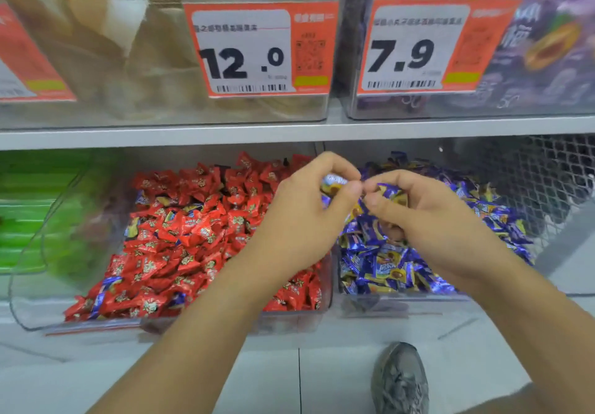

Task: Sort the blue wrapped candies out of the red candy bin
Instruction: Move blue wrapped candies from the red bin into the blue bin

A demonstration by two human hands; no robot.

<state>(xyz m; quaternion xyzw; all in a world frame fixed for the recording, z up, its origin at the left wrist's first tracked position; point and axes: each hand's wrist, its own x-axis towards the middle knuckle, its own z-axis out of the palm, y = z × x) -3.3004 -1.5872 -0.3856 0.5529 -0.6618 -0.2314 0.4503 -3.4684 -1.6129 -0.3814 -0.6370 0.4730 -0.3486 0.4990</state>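
Note:
A clear bin of red wrapped candies [193, 230] sits on the low shelf, with several blue wrapped candies [106, 288] mixed in near its front and left side. To its right stands a bin of blue wrapped candies [386, 272]. My left hand [309, 207] hovers over the gap between the two bins, fingers curled round a blue candy [335, 181]. My right hand [428, 214] is over the blue bin, fingers curled on blue candies [391, 193]. The fingertips of both hands meet.
An upper shelf [289, 133] carries clear bins with orange price tags reading 12.0 [257, 49] and 7.9 [418, 46]. A green-filled bin [29, 210] stands at left, wire mesh [541, 172] at right. My shoe [399, 378] rests on the tiled floor.

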